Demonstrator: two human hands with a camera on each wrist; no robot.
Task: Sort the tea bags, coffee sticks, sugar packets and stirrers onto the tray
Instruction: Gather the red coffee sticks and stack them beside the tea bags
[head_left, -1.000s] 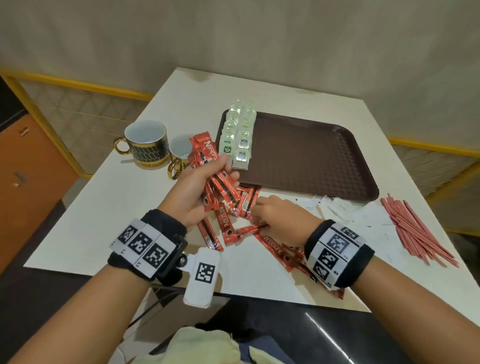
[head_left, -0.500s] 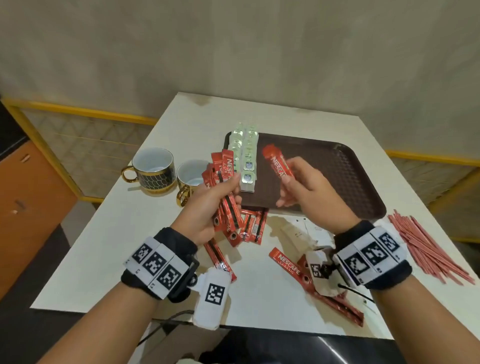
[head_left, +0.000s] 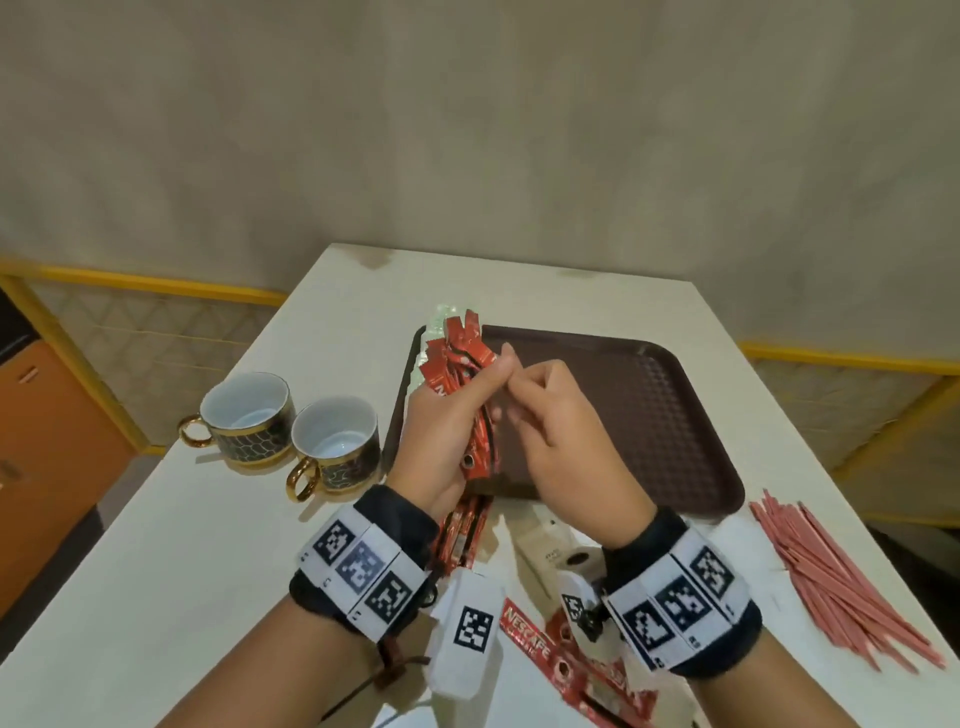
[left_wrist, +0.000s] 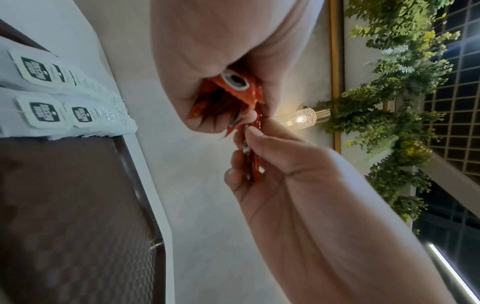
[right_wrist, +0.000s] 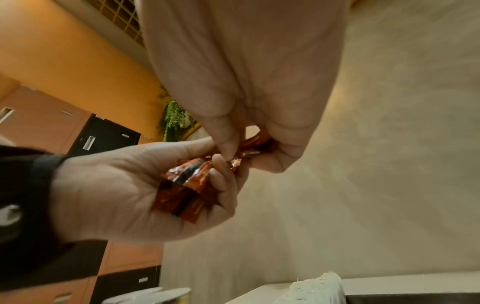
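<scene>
Progress: I judge the task is about in the middle; only the tea bags (left_wrist: 39, 102) lie on the tray (head_left: 649, 415), in rows along its left edge.
Step in hand: the coffee sticks are being collected into one bundle (head_left: 462, 364), held in the air above the left part of the tray.
Left hand (head_left: 441, 431): fingers curled tight around the bundle of coffee sticks.
Right hand (head_left: 561, 441): fingertips together, pinching one stick against the bundle; the left wrist view shows this pinch.
Still to do: several loose coffee sticks (head_left: 545, 654) lie on the table (head_left: 208, 545) near the wrists, white sugar packets (head_left: 545, 551) lie beside them, and the pink stirrers (head_left: 841, 577) lie in a pile at the right, well apart from the tray.
Tray content: tea bags only; the rest of its brown surface carries nothing yet.
Cups (head_left: 291, 431): two, left of the tray, standing upright; inside I see nothing.
</scene>
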